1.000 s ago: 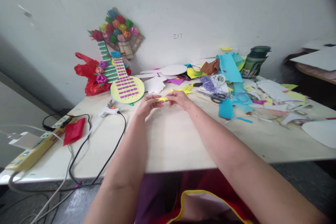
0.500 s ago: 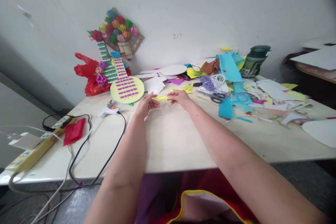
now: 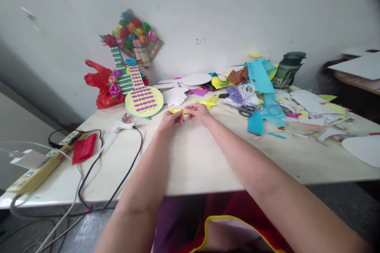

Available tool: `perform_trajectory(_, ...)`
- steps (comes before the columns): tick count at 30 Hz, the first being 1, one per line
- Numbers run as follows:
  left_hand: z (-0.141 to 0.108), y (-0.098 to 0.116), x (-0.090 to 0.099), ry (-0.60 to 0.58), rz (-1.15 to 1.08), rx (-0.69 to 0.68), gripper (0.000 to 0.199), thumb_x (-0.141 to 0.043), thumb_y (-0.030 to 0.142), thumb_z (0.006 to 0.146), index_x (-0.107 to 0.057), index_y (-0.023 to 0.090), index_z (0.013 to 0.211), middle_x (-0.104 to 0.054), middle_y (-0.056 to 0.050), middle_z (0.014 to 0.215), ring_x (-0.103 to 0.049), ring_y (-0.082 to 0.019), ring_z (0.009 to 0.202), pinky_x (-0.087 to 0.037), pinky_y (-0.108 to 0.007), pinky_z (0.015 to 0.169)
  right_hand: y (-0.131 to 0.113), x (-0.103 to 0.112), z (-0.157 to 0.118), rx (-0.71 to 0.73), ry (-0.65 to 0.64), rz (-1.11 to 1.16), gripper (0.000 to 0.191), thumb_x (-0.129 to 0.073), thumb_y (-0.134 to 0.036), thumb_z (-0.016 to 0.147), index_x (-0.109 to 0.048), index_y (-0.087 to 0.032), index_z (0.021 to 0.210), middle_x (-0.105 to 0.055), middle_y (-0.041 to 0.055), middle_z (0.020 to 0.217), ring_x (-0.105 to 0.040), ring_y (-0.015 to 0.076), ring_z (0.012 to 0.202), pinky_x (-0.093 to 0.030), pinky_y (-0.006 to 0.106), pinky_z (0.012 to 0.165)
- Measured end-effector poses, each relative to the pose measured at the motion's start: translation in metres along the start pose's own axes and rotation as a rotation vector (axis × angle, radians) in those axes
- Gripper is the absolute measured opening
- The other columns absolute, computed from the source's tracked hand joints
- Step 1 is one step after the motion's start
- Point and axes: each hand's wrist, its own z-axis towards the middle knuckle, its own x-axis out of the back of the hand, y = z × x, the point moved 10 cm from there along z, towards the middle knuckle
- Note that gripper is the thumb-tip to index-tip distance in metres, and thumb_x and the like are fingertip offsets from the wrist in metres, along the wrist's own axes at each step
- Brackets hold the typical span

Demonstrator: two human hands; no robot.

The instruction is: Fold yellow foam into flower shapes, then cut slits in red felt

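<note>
Near the middle of the table, my left hand (image 3: 172, 120) and my right hand (image 3: 198, 112) are close together, fingertips almost meeting. Both pinch a small yellow paper strip (image 3: 175, 110), which shows above the left fingers and between the hands. Most of the strip is hidden behind my fingers. Just beyond the hands, more yellow paper (image 3: 209, 102) lies on the table. A round paper guitar shape (image 3: 144, 101), pale yellow with purple bars, leans behind my left hand. Scissors (image 3: 247, 110) with dark handles rest to the right of my right hand.
A white glue gun (image 3: 122, 125) with a black cord lies at left, beside red paper (image 3: 84, 149) and a yellow power strip (image 3: 44, 170). Paper scraps (image 3: 308, 102), purple yarn (image 3: 234, 95) and blue paper (image 3: 259, 77) spread on the right. A dark green bottle (image 3: 287, 70) stands behind.
My hands have come closer together, the left moving right and the right slightly left. The yellow strip, stretched between them before, now shows only in small parts.
</note>
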Motion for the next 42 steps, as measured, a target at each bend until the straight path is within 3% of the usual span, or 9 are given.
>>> perform_trajectory(6, -0.003, 0.009, 0.003, 0.004, 0.037, -0.029, 0.026, -0.067, 0.037, 0.067, -0.061, 0.012, 0.062, -0.059, -0.002, 0.055, -0.053, -0.009, 0.048, -0.040, -0.020, 0.050, 0.012, -0.002, -0.004, -0.191, -0.109, 0.098, 0.033, -0.053, -0.043, 0.081, -0.058, -0.010, 0.081, -0.066, 0.0078, 0.060, -0.055, 0.0114, 0.042, -0.047, 0.023, 0.042)
perform_trajectory(15, -0.001, 0.001, 0.011, 0.037, -0.016, 0.020, 0.025, -0.070, 0.036, 0.062, -0.063, 0.012, 0.065, -0.062, -0.003, 0.058, -0.055, -0.010, 0.048, -0.044, -0.023, 0.053, 0.015, 0.001, -0.011, -0.290, -0.144, 0.030, 0.026, -0.064, -0.037, 0.074, -0.055, -0.013, 0.073, -0.064, 0.0059, 0.055, -0.053, 0.0099, 0.040, -0.044, 0.020, 0.038)
perform_trajectory(20, -0.001, -0.001, 0.015, 0.053, -0.012, 0.039, 0.026, -0.071, 0.035, 0.062, -0.063, 0.011, 0.065, -0.061, -0.004, 0.057, -0.054, -0.010, 0.048, -0.044, -0.022, 0.050, 0.019, 0.004, -0.009, -0.288, -0.136, -0.091, 0.028, -0.069, -0.037, 0.070, -0.055, -0.013, 0.067, -0.063, 0.0050, 0.052, -0.048, 0.0078, 0.035, -0.039, 0.018, 0.032)
perform_trajectory(29, -0.001, -0.001, 0.015, 0.051, -0.017, 0.040, 0.022, -0.069, 0.032, 0.064, -0.061, 0.011, 0.062, -0.059, -0.003, 0.054, -0.052, -0.009, 0.046, -0.042, -0.021, 0.048, 0.021, 0.001, -0.008, -0.285, -0.148, -0.114, 0.028, -0.067, -0.039, 0.071, -0.056, -0.014, 0.068, -0.060, 0.0024, 0.044, -0.048, 0.0085, 0.032, -0.037, 0.017, 0.031)
perform_trajectory(35, 0.002, -0.007, 0.021, 0.108, -0.122, 0.076, 0.019, -0.066, 0.028, 0.064, -0.057, 0.012, 0.059, -0.055, -0.001, 0.051, -0.049, -0.008, 0.043, -0.043, -0.022, 0.049, 0.017, 0.004, -0.010, -0.309, -0.140, -0.022, 0.034, -0.054, -0.046, 0.080, -0.056, -0.012, 0.075, -0.065, 0.0084, 0.054, -0.056, 0.0119, 0.039, -0.041, 0.019, 0.035)
perform_trajectory(40, 0.001, -0.013, 0.029, 0.182, -0.214, 0.140, 0.014, -0.063, 0.023, 0.064, -0.054, 0.013, 0.061, -0.053, 0.001, 0.049, -0.045, -0.006, 0.039, -0.047, -0.023, 0.051, 0.006, -0.002, -0.011, -0.225, -0.227, 0.076, 0.020, -0.056, -0.026, 0.078, -0.057, -0.011, 0.091, -0.069, 0.0092, 0.072, -0.062, 0.0138, 0.054, -0.048, 0.022, 0.045)
perform_trajectory(42, 0.000, -0.013, 0.031, 0.204, -0.236, 0.156, 0.011, -0.061, 0.021, 0.065, -0.054, 0.013, 0.062, -0.053, 0.002, 0.049, -0.045, -0.006, 0.039, -0.047, -0.023, 0.052, 0.003, -0.005, -0.011, -0.175, -0.244, 0.060, 0.024, -0.059, -0.016, 0.072, -0.057, -0.012, 0.095, -0.070, 0.0075, 0.076, -0.063, 0.0131, 0.057, -0.049, 0.023, 0.048)
